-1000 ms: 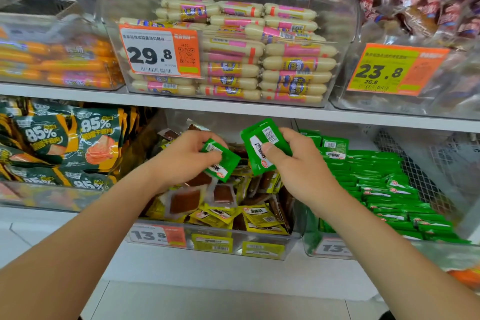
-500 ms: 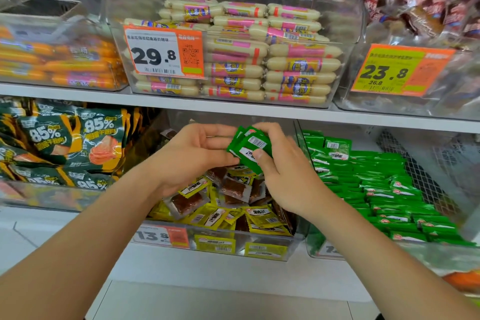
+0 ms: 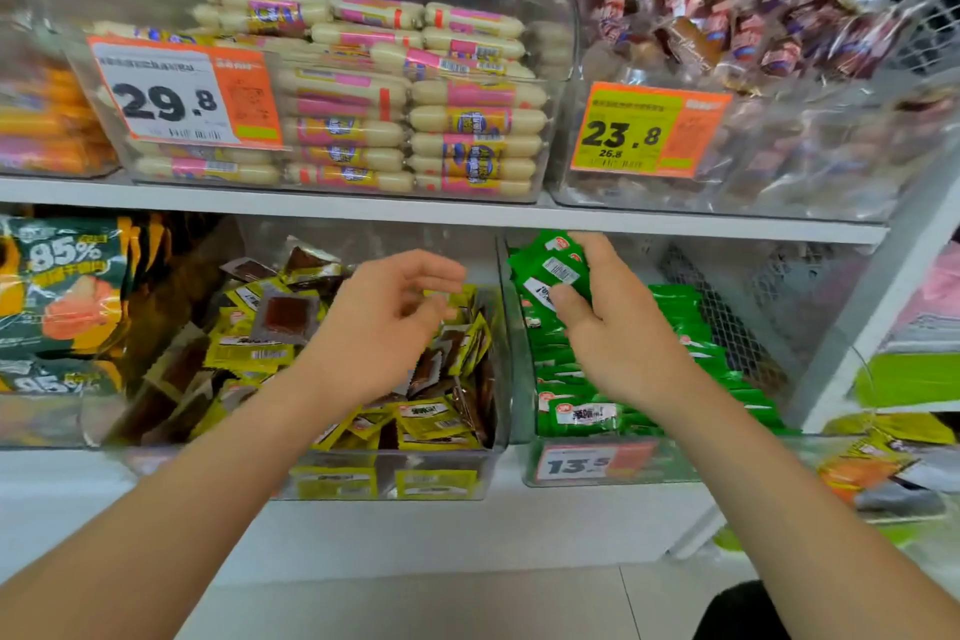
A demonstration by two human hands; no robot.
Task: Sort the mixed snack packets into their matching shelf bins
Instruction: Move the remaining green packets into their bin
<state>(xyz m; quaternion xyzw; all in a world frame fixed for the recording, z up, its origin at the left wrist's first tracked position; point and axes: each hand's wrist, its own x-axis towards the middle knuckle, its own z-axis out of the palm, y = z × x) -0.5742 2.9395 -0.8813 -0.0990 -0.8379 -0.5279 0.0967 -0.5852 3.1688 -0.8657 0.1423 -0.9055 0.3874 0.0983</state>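
Note:
My right hand (image 3: 618, 327) grips a small stack of green snack packets (image 3: 550, 268), held above the clear bin of green packets (image 3: 587, 468) on the lower shelf. My left hand (image 3: 384, 322) hovers over the neighbouring clear bin (image 3: 395, 481) filled with yellow and brown packets (image 3: 426, 418). Its fingers are loosely curled and hold nothing. The two hands are apart, with the wall between the two bins beneath the gap.
The upper shelf carries a clear bin of pale sausages (image 3: 415, 120) with a 29.8 price tag (image 3: 182, 94), and a bin of dark wrapped snacks (image 3: 779, 47) tagged 23.8. Large green and orange 85% bags (image 3: 57, 296) stand at the lower left. A white shelf edge (image 3: 415, 211) runs just above my hands.
My left hand passed its green packet to my right hand and let go. My right hand carried the stacked green packets rightward over the green bin. The view shifted closer.

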